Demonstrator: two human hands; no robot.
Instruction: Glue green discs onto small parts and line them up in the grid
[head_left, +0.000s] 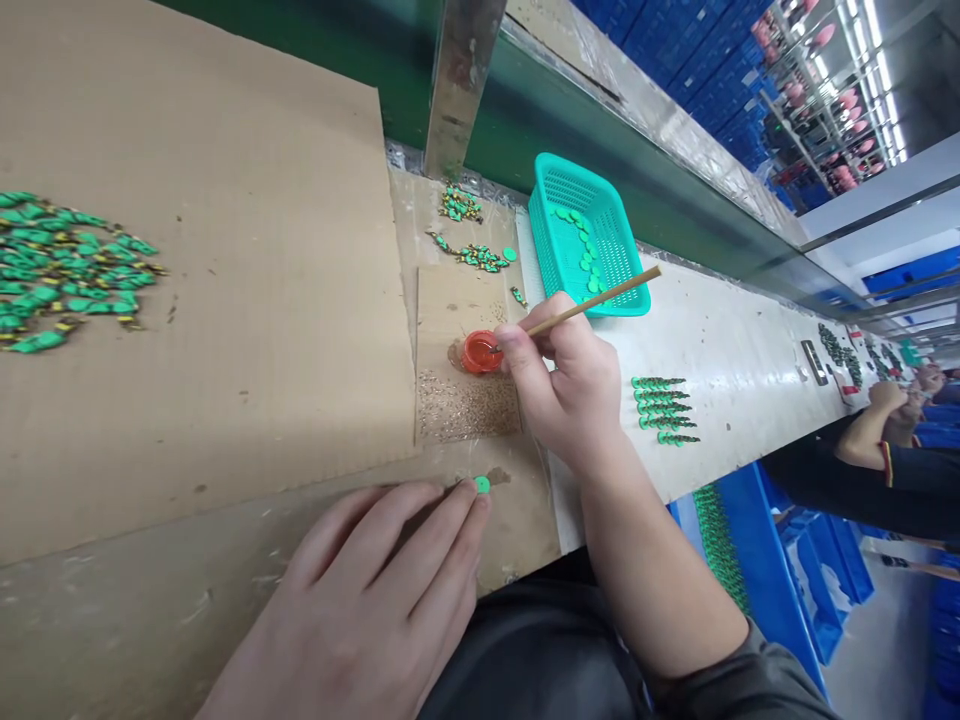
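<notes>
My right hand (574,385) pinches a thin wooden stick (611,294). The stick's lower end reaches into a small red cup (480,352) of reddish liquid; whether it has bristles, I cannot see. Beneath the cup lies a speckled piece of cardboard (465,405). Closer to me, my left hand (375,590) has its fingertips closed on a small green disc (481,485), just above or at the table surface. Past the cup are small green-and-black pieces with yellow bands (480,258), with a loose green disc (509,255) beside them.
A turquoise basket (551,240) holding green discs stands behind my right hand. Several green-based dark pieces (664,408) lie in rows to the right. On the left, a large cardboard sheet (285,300) carries a pile of green pieces (67,265). Another person's arm (862,435) is far right.
</notes>
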